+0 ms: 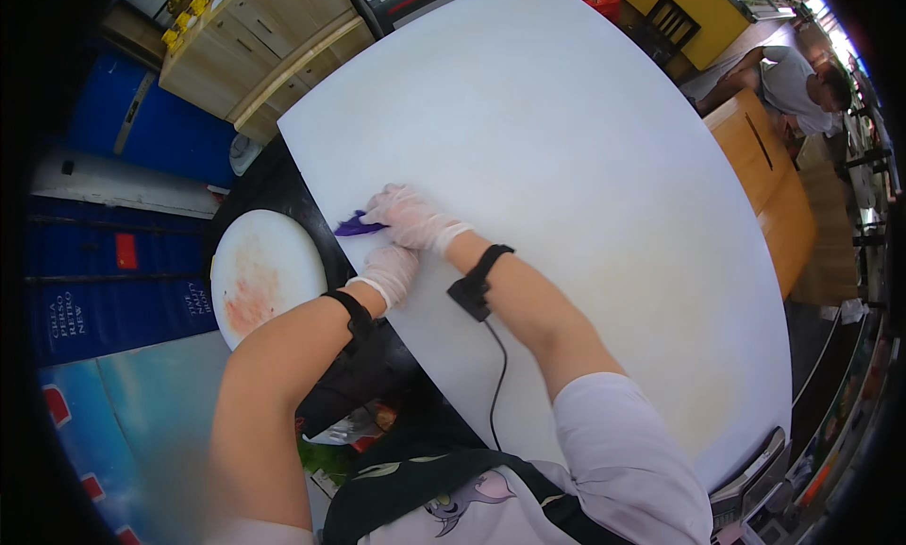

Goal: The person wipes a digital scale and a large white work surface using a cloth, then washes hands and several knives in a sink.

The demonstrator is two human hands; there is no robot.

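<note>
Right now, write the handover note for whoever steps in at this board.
Right hand: gloved, pressing a purple piece flat near the left edge of the big white board.
Left hand: gloved, resting on the board's edge just below, holding nothing visible.
Round white board, stained pink, lies to the left, untouched.
Done: cannot tell. Left: the purple piece lies whole under the fingers; no knife shows.

Smooth matt white board (585, 167), thin translucent gloves, purple scrap (357, 226), possibly cloth
</note>
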